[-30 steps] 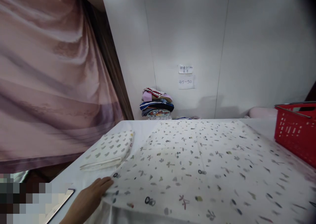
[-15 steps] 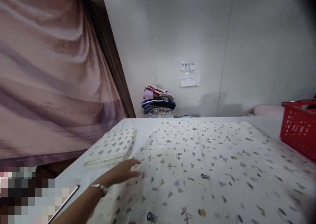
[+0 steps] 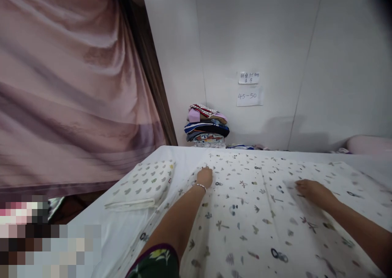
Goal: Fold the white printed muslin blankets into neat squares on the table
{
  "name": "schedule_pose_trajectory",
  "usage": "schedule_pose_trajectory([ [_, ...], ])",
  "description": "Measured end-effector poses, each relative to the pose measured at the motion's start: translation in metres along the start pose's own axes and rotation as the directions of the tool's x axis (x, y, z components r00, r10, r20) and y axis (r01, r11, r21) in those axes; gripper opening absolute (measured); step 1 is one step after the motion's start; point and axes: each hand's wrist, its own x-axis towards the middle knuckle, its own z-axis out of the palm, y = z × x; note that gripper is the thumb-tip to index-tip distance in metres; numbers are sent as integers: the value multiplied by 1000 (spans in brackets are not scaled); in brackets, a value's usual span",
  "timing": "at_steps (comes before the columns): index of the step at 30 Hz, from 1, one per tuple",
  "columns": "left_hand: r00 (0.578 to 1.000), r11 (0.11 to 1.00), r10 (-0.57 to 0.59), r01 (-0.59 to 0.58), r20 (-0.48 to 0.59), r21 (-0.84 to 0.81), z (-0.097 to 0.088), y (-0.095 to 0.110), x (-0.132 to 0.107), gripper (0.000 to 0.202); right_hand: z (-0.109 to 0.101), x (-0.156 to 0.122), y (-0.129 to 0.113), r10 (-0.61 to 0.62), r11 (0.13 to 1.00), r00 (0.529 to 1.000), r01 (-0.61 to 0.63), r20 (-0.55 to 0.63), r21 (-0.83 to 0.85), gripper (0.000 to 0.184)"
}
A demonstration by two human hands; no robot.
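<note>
Head view. Printed cloth (image 3: 243, 219), white with small scattered motifs: laid out across the centre and right of the white table (image 3: 184, 159), rumpled along its left edge. Left hand (image 3: 205, 177): on the left part of the printed cloth, toward the far end, fingers curled inward; cannot tell whether pinching fabric. On the left wrist: bracelet (image 3: 200, 186). Farther up the same arm: dark green floral sleeve (image 3: 162, 265). Right hand (image 3: 314, 191): at the right part of the printed cloth, well apart from the left hand, fingers close together, pointing left; cannot tell whether pinching fabric or only touching. Folded cloth (image 3: 145, 184), white with grey motifs: flat on the table, just left of the printed cloth. Beyond the far table edge: stack of folded textiles (image 3: 206, 127). On the pale wall (image 3: 260, 33): two paper notes (image 3: 249, 96), lower one marked "45-50". Far left: draped pink curtain (image 3: 67, 90).
</note>
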Motion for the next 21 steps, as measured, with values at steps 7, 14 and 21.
schedule_pose_trajectory([
  [7, 999, 996, -35, 33, 24, 83, 12, -4, 27, 30, 12, 24, -5, 45, 994, 992, -33, 116, -107, 29],
  [14, 999, 990, -38, 37, 2, 135, -16, -6, 16, 24, -16, 7, -6, -32, 980, 997, 45, 67, -194, 32],
  [21, 996, 990, 21, -9, -88, 143, -69, -2, -17, 26, -71, -30, -14, -83, 985, 996, 78, -29, -153, 36],
])
